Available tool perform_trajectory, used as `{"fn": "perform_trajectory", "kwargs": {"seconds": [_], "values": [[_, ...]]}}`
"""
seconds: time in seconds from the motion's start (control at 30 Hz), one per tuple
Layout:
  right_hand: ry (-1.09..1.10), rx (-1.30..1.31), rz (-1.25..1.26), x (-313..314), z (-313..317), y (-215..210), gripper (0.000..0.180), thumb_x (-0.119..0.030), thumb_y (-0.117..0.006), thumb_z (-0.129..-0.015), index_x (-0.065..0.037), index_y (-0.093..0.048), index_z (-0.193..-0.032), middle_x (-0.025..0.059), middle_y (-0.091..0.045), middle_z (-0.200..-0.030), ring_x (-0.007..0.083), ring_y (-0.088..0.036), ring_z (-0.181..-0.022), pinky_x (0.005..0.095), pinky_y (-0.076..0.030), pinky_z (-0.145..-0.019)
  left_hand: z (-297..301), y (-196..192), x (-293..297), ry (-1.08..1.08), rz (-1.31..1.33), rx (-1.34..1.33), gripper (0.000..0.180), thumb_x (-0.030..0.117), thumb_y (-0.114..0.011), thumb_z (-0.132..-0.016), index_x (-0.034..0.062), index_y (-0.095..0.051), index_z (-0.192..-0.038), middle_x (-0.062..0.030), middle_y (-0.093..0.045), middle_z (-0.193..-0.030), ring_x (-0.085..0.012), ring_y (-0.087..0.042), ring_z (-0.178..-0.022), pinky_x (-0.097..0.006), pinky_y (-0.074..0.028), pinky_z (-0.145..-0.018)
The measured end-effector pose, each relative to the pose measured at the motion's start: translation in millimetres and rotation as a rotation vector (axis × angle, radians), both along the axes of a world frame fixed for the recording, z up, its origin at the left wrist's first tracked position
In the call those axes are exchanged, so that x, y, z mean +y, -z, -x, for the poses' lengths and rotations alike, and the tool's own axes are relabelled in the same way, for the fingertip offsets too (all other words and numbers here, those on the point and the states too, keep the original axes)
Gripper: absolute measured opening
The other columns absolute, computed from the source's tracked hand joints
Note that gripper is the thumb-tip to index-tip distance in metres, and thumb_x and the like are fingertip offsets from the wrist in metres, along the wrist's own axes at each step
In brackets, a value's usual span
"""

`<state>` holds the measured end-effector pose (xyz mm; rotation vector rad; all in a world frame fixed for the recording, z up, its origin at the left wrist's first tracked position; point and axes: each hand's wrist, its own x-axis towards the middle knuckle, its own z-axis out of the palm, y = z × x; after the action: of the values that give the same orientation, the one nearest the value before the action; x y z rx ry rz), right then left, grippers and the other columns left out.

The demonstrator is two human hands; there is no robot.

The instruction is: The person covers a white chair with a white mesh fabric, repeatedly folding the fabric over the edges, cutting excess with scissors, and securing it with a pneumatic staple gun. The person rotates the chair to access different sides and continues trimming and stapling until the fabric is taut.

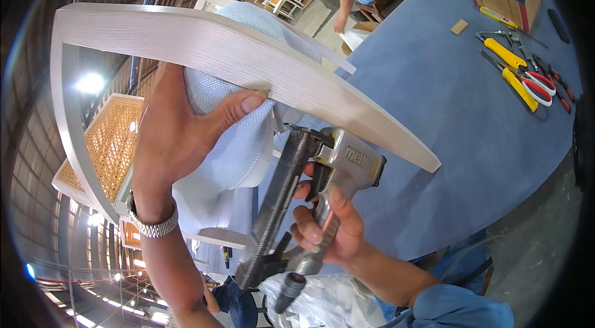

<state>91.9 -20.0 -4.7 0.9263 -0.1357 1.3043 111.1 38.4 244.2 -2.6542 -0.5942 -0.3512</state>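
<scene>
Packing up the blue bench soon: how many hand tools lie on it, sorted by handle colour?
Yellow-handled hand tools: 3
Red-and-white-handled scissors: 1
Dark red-handled pliers: 1
Total: 5, all on the blue-covered workbench

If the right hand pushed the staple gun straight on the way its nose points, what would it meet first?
Most likely the pale fabric under the whitewashed wooden chair rail: the right hand aims the staple gun there, beside the left hand. Depth unclear.

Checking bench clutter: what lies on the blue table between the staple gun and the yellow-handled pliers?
Nothing: in the head view the blue table is bare between the staple gun in the right hand and the pliers.
</scene>
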Motion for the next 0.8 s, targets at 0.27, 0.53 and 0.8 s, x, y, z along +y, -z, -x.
{"fn": "perform_trajectory", "kwargs": {"seconds": [0.27, 0.53, 0.8], "values": [[0.177, 0.140, 0.152, 16.6, 17.3, -38.7, 0.049, -0.025, -0.058, -0.100, -0.013, -0.037, -0.142, 0.0122, -0.061, -0.124, 0.0161, -0.064, -0.067, 0.0335, -0.053, -0.057, -14.7, 2.1, -6.6, -0.091, -0.132, 0.024, 0.086, 0.056, -0.081, -0.074, -0.0056, -0.054, -0.128, -0.0241, -0.067, -0.114, -0.0334, -0.067, -0.105, -0.041, -0.053, -0.092], [0.272, 0.164, 0.128, 32.4, 24.5, -50.9, 0.042, -0.023, -0.052, -0.103, -0.012, -0.036, -0.140, 0.0127, -0.062, -0.123, 0.0151, -0.061, -0.064, 0.0324, -0.053, -0.058, -8.6, 2.8, -2.4, -0.041, -0.034, -0.046, 0.079, 0.047, -0.084, -0.075, -0.0075, -0.055, -0.123, -0.0236, -0.068, -0.108, -0.0306, -0.068, -0.100, -0.039, -0.053, -0.087], [0.351, 0.027, 0.304, 27.1, 28.8, -62.7, 0.043, -0.040, -0.044, -0.104, -0.021, -0.041, -0.143, -0.0004, -0.061, -0.119, 0.0075, -0.048, -0.057, 0.0295, -0.044, -0.054, -7.6, 2.8, -1.1, 0.030, -0.110, -0.046, 0.077, 0.046, -0.085, -0.073, -0.0037, -0.056, -0.124, -0.0213, -0.067, -0.112, -0.0321, -0.066, -0.106, -0.041, -0.049, -0.092]]}}
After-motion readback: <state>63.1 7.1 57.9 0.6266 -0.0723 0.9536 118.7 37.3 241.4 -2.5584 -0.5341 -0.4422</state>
